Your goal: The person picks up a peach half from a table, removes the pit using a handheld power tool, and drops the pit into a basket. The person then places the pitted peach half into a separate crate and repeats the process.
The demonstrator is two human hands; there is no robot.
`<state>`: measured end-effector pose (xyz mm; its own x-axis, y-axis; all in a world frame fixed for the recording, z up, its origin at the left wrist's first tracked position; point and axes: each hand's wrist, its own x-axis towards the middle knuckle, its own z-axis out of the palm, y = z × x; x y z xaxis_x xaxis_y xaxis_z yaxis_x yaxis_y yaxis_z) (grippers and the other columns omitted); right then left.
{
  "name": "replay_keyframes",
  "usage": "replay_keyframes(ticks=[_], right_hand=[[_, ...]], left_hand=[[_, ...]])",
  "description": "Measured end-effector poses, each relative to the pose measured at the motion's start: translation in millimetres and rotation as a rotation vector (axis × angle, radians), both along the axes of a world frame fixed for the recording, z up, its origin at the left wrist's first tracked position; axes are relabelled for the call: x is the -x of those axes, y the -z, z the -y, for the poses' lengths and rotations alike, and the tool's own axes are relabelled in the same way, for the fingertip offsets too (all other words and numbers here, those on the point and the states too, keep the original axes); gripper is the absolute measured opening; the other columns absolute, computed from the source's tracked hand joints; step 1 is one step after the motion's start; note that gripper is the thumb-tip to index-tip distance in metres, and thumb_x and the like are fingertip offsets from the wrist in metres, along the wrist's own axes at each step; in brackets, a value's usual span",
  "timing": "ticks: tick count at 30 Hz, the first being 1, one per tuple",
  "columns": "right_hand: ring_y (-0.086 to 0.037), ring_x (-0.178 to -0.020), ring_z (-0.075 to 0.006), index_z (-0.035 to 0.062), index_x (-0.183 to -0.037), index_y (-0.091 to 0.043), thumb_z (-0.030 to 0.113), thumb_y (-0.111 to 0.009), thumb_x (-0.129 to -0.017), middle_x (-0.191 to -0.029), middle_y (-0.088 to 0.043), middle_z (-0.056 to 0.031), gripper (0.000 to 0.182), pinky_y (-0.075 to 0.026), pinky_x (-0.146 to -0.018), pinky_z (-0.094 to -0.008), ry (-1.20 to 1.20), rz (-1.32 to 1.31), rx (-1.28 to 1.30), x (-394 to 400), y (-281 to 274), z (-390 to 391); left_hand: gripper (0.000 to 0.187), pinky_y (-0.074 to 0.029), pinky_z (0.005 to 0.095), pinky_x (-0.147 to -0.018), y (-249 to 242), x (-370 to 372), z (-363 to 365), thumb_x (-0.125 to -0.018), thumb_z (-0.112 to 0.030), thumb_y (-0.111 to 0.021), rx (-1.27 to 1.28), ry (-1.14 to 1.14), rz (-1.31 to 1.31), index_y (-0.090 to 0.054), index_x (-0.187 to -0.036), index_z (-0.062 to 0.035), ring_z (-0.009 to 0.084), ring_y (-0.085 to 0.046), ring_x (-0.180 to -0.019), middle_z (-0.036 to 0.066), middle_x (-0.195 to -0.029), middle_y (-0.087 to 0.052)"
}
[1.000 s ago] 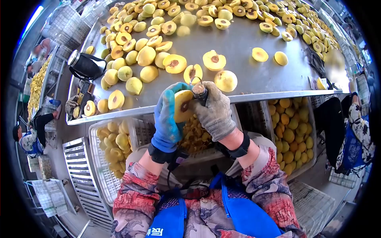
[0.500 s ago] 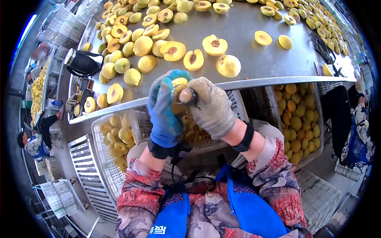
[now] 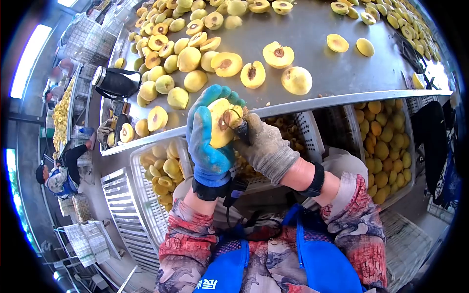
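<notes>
My left hand (image 3: 207, 141), in a blue glove, is wrapped round a yellow fruit half (image 3: 219, 128), its cut face turned to the right. My right hand (image 3: 266, 146), in a grey knit glove, grips a small dark tool (image 3: 241, 129). A thin loop at the tool's end lies over the fruit's brown centre. Both hands are just in front of the metal table's near edge (image 3: 317, 102). More halves lie on the table beyond them, among them one with a brown pit hollow (image 3: 252, 74).
A black flask (image 3: 117, 82) stands at the table's left. Crates of fruit (image 3: 168, 166) (image 3: 386, 151) sit below the table edge, left and right. A white slatted crate (image 3: 128, 215) is at lower left. A person (image 3: 61, 176) sits farther left.
The fruit in my left hand now shows its cut face, and the tool's loop has come into view over it. The camera view has shifted, moving the scene slightly right.
</notes>
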<state>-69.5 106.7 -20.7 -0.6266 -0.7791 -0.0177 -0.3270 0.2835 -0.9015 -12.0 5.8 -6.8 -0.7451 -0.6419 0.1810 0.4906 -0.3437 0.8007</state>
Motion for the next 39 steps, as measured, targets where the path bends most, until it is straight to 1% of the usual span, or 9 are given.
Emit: replay_keyframes(ticks=[4, 7, 9, 11, 16, 20, 26, 32, 39], right_hand=[[-0.060, -0.081, -0.0422, -0.0002, -0.104, -0.043, 0.020, -0.062, -0.079, -0.084, -0.060, -0.0251, 0.037, -0.049, -0.069, -0.0473, -0.004, 0.028, -0.005, -4, 1, 1], [-0.060, -0.081, -0.0424, -0.0009, -0.105, -0.043, 0.019, -0.060, -0.080, -0.084, -0.060, -0.0257, 0.036, -0.049, -0.069, -0.0471, -0.025, 0.016, 0.027, -4, 0, 1], [-0.060, -0.080, -0.0428, 0.0038, -0.108, -0.042, 0.022, -0.064, -0.079, -0.084, -0.061, -0.0241, 0.040, -0.050, -0.067, -0.0474, -0.020, 0.040, -0.001, -7, 1, 2], [-0.060, -0.079, -0.0433, 0.0056, -0.112, -0.042, 0.020, -0.065, -0.079, -0.084, -0.062, -0.0232, 0.043, -0.051, -0.066, -0.0481, -0.026, 0.148, 0.034, -9, 4, 2], [-0.061, -0.080, -0.0429, 0.0058, -0.115, -0.042, 0.018, -0.066, -0.077, -0.085, -0.063, -0.0228, 0.046, -0.051, -0.067, -0.0478, -0.059, 0.107, 0.085, -13, 5, 0], [-0.061, -0.083, -0.0423, 0.0058, -0.115, -0.043, 0.020, -0.067, -0.077, -0.088, -0.063, -0.0232, 0.048, -0.052, -0.069, -0.0472, -0.098, 0.152, 0.029, -13, 1, 1], [-0.061, -0.086, -0.0417, 0.0063, -0.116, -0.043, 0.025, -0.069, -0.076, -0.090, -0.063, -0.0240, 0.051, -0.052, -0.072, -0.0468, -0.131, 0.284, -0.038, -13, -13, -1], [-0.062, -0.088, -0.0396, 0.0059, -0.119, -0.044, 0.026, -0.070, -0.075, -0.091, -0.064, -0.0232, 0.054, -0.052, -0.074, -0.0442, -0.113, 0.244, -0.098, -12, -13, 2], [-0.063, -0.090, -0.0366, 0.0054, -0.119, -0.046, 0.025, -0.070, -0.075, -0.092, -0.065, -0.0211, 0.054, -0.052, -0.076, -0.0409, -0.113, 0.248, 0.054, -18, 3, 6]], left_hand=[[0.047, -0.045, 0.0441, -0.092, 2, -1, -3, -0.094, -0.033, -0.046, 0.065, -0.037, -0.003, -0.046, -0.124, 0.0034, 0.0292, -0.056, -0.104, 0.018, -0.116, -0.055], [0.046, -0.045, 0.0449, -0.092, 3, -3, -4, -0.093, -0.032, -0.048, 0.109, -0.023, -0.014, -0.045, -0.123, 0.0028, 0.0295, -0.056, -0.103, 0.018, -0.116, -0.055], [0.046, -0.045, 0.0452, -0.092, 4, -5, -3, -0.092, -0.031, -0.051, 0.124, 0.012, -0.021, -0.045, -0.123, 0.0028, 0.0293, -0.056, -0.102, 0.018, -0.115, -0.055], [0.047, -0.046, 0.0454, -0.092, 3, -8, -1, -0.093, -0.032, -0.051, 0.153, 0.008, 0.011, -0.045, -0.123, 0.0029, 0.0290, -0.056, -0.102, 0.018, -0.115, -0.055], [0.049, -0.046, 0.0452, -0.092, -1, -12, -2, -0.094, -0.033, -0.048, 0.168, -0.003, 0.031, -0.045, -0.124, 0.0046, 0.0287, -0.056, -0.102, 0.018, -0.114, -0.055], [0.056, -0.045, 0.0438, -0.092, 4, -14, 2, -0.095, -0.040, -0.038, 0.452, -0.064, 0.087, -0.043, -0.126, 0.0057, 0.0314, -0.056, -0.102, 0.020, -0.114, -0.055], [0.056, -0.045, 0.0428, -0.092, 4, -16, 5, -0.093, -0.039, -0.040, 0.450, -0.036, 0.110, -0.044, -0.125, 0.0067, 0.0314, -0.057, -0.101, 0.021, -0.112, -0.055], [0.064, -0.046, 0.0436, -0.091, 8, -18, 9, -0.091, -0.048, -0.041, 0.509, -0.095, 0.194, -0.045, -0.124, 0.0070, 0.0312, -0.057, -0.101, 0.020, -0.110, -0.056], [0.056, -0.049, 0.0413, -0.085, 9, -18, 8, -0.092, -0.040, -0.043, 0.575, -0.067, 0.146, -0.047, -0.122, 0.0080, 0.0294, -0.059, -0.095, 0.020, -0.109, -0.057]])
